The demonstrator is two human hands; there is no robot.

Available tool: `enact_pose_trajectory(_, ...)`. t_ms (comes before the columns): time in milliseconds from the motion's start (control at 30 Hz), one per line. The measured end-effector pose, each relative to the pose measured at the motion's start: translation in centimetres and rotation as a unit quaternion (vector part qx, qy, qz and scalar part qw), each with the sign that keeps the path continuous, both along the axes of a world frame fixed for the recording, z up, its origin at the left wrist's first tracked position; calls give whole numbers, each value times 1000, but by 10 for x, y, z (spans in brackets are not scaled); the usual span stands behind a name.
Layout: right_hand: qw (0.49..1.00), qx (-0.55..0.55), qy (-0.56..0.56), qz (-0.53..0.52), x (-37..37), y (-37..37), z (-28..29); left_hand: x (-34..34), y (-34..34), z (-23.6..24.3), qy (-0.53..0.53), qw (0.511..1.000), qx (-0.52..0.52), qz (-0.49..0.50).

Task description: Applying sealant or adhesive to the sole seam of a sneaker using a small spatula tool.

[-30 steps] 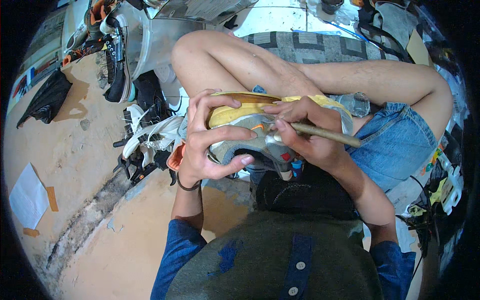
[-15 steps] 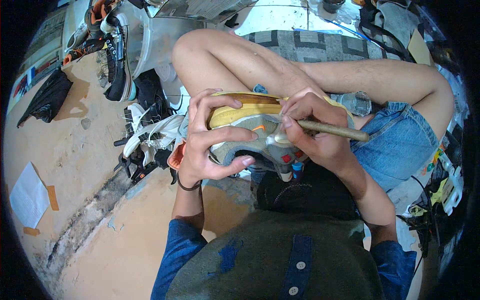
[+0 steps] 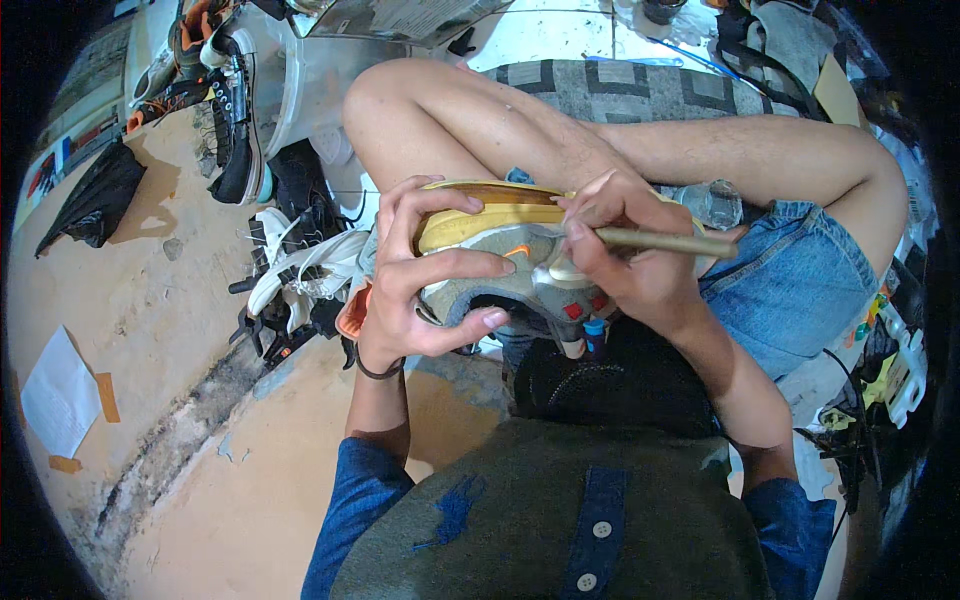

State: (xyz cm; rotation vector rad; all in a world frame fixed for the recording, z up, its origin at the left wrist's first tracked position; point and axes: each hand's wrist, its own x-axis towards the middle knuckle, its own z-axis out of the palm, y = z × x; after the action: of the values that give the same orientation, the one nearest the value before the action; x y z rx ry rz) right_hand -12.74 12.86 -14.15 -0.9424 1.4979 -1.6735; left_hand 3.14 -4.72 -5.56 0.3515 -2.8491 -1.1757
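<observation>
"Where is the shoe [image 3: 532, 290]?"

"Up in both hands, above the person's lap, in front of the dark apron [image 3: 590, 400]."

"Which way does it lie?"

"On its side, more or less: its long axis runs left to right across the body. The yellow sole [image 3: 490, 222] faces away, toward the crossed legs [image 3: 480, 120], and the dark ankle hole faces back toward the person, nearer the left end. The right end is largely behind fingers, so I can't tell its exact angle."

"And the hands?"

"The left hand [image 3: 410, 290] grips the left end, fingers spread over the sole and the grey side, thumb at the ankle hole. The right hand [image 3: 650, 285] pinches a brown-handled tool [image 3: 668, 241] close to the sole's edge (its tip is lost among the fingers)."

"The handle's direction?"

"Rightward, dipping slightly, its butt end over the denim shorts [image 3: 790, 290]."

"Anything nearby?"

"A white shoe [image 3: 335, 262], left of the left hand."
</observation>
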Motion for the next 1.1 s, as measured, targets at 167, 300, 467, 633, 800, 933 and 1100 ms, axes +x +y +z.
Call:
enact_pose_trajectory(167,1000,-30,-3,3,0,-1,2,0,2,5,-9,1000,-10,-7)
enact_pose_trajectory(300,998,-52,-38,-14,4,-1,7,-2,3,4,-10,1000,-13,1)
enact_pose_trajectory(467,1000,-9,-1,-5,5,-2,7,-1,6,5,-11,1000,-10,7)
enact_pose_trajectory(633,995,-83,-15,-56,7,-2,-8,-1,5,5,-15,1000,-3,10)
enact_pose_trajectory(800,997,-69,-11,-23,4,-3,5,0,4,6,-7,1000,-5,6)
enact_pose_trajectory(933,997,-72,-19,-9,-1,1,-2,-4,6,17,-66,997,-26,-37)
enact_pose_trajectory(1100,966,-82,-183,-162,-35,20,-5,-14,10,34,-126,979,-130,-98)
